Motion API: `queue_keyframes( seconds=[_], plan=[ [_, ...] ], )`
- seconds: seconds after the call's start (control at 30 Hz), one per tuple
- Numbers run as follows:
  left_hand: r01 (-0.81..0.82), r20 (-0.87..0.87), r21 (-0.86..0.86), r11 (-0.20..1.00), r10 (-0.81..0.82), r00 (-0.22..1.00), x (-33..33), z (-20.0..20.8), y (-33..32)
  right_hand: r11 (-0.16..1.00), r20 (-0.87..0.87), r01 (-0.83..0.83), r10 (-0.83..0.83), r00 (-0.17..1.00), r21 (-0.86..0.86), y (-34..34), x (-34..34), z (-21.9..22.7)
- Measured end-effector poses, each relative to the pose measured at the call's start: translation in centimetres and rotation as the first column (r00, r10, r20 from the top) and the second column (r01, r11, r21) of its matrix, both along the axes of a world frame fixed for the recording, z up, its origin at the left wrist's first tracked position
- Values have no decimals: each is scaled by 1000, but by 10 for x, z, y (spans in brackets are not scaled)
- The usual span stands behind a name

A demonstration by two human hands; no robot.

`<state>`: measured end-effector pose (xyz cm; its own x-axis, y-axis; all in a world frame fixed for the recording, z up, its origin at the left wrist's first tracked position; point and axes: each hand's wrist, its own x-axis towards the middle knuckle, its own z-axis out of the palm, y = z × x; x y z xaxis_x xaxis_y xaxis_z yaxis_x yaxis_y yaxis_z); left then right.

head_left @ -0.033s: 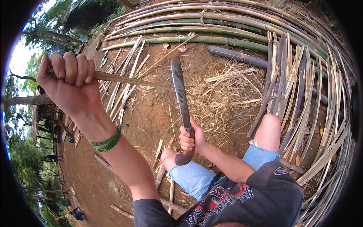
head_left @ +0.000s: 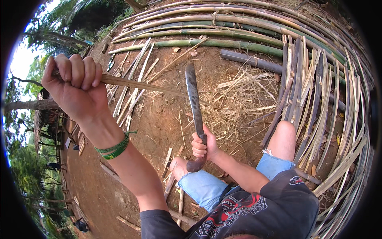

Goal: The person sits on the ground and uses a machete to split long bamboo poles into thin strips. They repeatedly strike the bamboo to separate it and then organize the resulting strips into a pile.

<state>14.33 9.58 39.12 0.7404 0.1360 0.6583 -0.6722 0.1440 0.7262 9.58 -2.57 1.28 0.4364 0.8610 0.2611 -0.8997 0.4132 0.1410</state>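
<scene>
Raised at the upper left, my left hand (head_left: 77, 81) is closed in a fist around one end of a thin bamboo strip (head_left: 137, 84). The strip stretches to the right and tapers to a pale end behind the machete blade. With my right hand (head_left: 205, 144), in front of my knees, I grip the dark handle of a machete (head_left: 193, 93). Its long, stained blade points upward and away from me, crossing the strip. I cannot tell whether blade and strip touch.
Pale shavings (head_left: 242, 99) are heaped on the dirt ahead of my knees. Long bamboo poles (head_left: 199, 32) lie across the far side. Many split bamboo strips (head_left: 310, 87) lie at the right, with more loose slats (head_left: 131, 85) beyond my left hand. Trees stand at the far left.
My left hand has shifted slightly right with the strip. The machete has shifted slightly right too, its blade tip a little lower. Both grips are the same.
</scene>
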Motion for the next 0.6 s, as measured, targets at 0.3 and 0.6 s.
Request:
queue_keyframes(
  seconds=[0.3, 0.6],
  plan=[
    [-211, 14, -5, 977, 211, 977, 16, 2, 1, 973, -179, -43, 86, 980, 227, 19, -1, 51],
    [-238, 24, 9, 971, 238, 971, 22, 1, 10, 940, -309, -46, 157, 938, 337, 18, -2, 15]
  ],
)
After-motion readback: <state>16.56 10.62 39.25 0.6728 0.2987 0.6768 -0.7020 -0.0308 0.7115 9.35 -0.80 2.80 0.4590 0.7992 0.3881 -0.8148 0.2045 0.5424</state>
